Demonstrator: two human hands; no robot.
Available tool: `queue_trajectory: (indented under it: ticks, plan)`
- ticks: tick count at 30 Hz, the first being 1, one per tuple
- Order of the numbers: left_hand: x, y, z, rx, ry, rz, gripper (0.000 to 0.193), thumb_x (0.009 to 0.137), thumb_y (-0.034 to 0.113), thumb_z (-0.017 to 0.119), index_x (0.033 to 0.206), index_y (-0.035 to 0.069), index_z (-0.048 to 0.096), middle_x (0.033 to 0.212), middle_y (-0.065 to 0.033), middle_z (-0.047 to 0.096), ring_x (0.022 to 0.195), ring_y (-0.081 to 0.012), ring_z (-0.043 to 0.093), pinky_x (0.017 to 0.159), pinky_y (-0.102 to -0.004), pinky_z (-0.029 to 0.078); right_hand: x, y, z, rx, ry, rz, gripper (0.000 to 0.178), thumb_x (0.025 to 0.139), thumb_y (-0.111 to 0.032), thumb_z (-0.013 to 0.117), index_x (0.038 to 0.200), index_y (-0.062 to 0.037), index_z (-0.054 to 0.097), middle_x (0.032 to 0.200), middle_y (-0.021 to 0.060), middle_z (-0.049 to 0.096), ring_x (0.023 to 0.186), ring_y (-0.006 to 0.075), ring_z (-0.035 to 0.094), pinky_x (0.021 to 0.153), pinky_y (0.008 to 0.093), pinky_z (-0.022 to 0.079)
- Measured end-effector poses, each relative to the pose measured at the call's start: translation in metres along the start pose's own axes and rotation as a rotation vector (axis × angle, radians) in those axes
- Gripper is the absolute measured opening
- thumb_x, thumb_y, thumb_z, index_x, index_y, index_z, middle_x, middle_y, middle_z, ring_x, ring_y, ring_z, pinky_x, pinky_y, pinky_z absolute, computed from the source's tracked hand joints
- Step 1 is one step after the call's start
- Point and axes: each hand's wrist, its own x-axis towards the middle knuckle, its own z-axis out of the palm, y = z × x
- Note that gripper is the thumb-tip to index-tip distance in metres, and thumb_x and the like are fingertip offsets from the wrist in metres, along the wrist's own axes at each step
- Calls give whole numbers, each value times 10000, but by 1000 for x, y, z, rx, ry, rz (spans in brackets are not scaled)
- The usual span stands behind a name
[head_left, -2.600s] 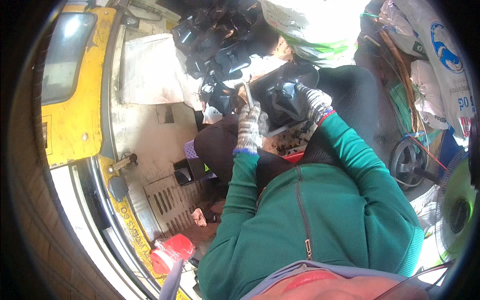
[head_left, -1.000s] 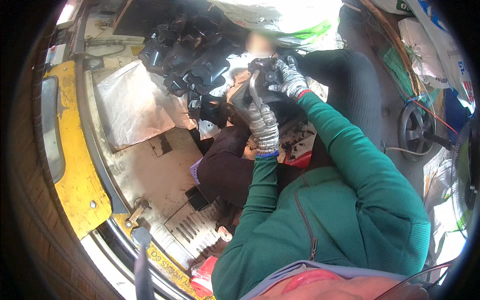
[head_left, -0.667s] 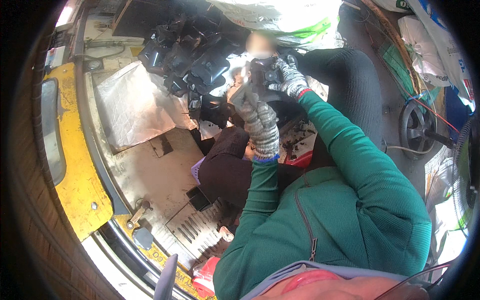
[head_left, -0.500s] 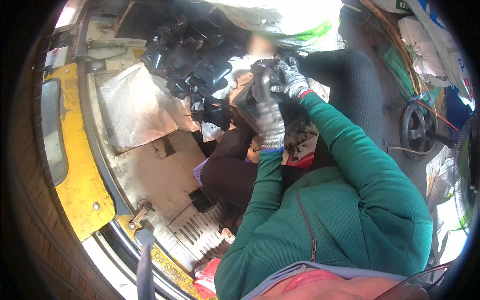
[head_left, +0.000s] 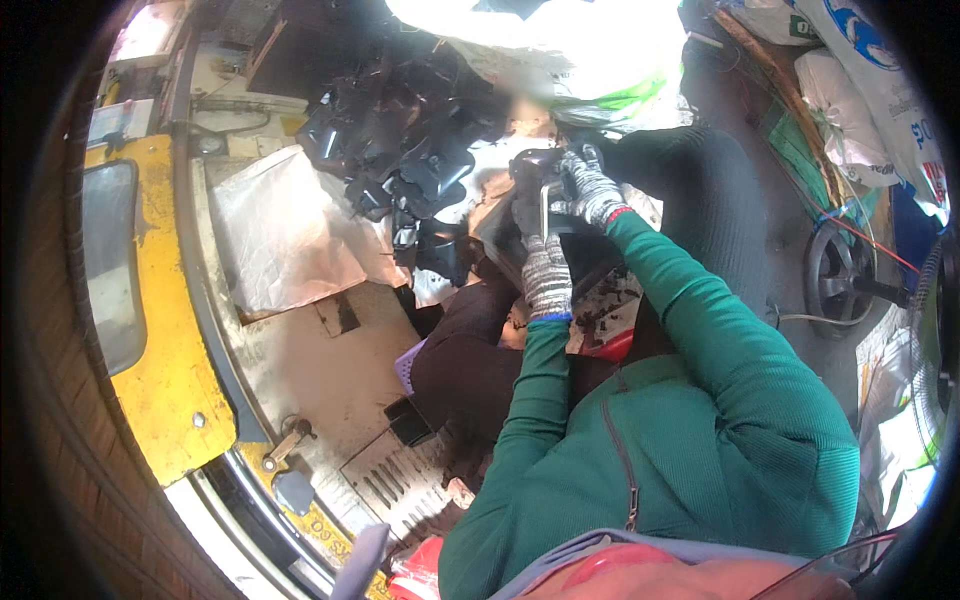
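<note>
Both my hands wear grey-and-white knit gloves and meet over my lap. My right hand, with a red cuff, is closed on a dark moulded part. My left hand, blue-cuffed, lies just below the part. Its fingers look dark and closed round a thin, pale, blade-like strip that points up at the part; its exact kind does not show. Under the hands a black flat-sided block or tray rests across my lap. Beyond my left hand lies a heap of glossy black moulded pieces.
A pale sheet lies left of the heap, by a yellow metal panel. White sacks stand at the far side, more at right. A black handwheel is at my right. Something red lies below the hands.
My left hand was smeared by motion over the dark part and is now steadier and slightly lower, with the pale strip showing. The whole view has shifted a little; my right hand keeps its grip.
</note>
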Motion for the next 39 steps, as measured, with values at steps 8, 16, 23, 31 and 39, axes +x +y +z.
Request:
queue_trajectory:
  ticks: [8, 16, 23, 31, 39]
  plan:
    - [13, 29, -50, -855, -325, -552, 237, 1006, 291, 503, 1127, 105, 587, 841, -129, 606, 642, -289, 624, 622, -434, 515, -14, 6, -19, -12, -21, 144, 857, 721, -445, 833, 1410, -78, 478, 1577, 142, 297, 1502, 367, 103, 1223, 427, 194]
    - [45, 45, -98, -806, -153, -302, 297, 1007, 328, 501, 1118, 64, 578, 796, -164, 625, 711, -282, 651, 600, -396, 518, -15, 13, -28, -60, -50, 121, 865, 719, -451, 833, 1405, -64, 475, 1574, 150, 295, 1500, 380, 101, 1222, 437, 197]
    - [-31, -12, 44, -432, -84, -84, 190, 1001, 196, 486, 1055, 66, 613, 890, -143, 633, 736, -319, 654, 607, -407, 529, -13, -9, 4, -161, -17, -41, 969, 691, -453, 849, 1456, -66, 397, 1602, 154, 225, 1502, 373, 98, 1222, 430, 201]
    - [25, 25, -44, -385, -41, -60, 351, 1007, 347, 453, 1041, 43, 627, 847, -176, 660, 812, -332, 659, 668, -424, 538, -16, 8, -18, -41, -39, 160, 1025, 686, -434, 860, 1495, -73, 346, 1602, 167, 220, 1501, 380, 93, 1225, 422, 189]
    - [37, 27, -72, -840, -102, -289, 190, 1005, 205, 460, 981, 76, 597, 818, -99, 658, 714, -271, 641, 599, -379, 510, -11, 16, -16, -16, -42, 153, 900, 713, -446, 834, 1438, -85, 439, 1579, 151, 279, 1498, 381, 105, 1216, 431, 218]
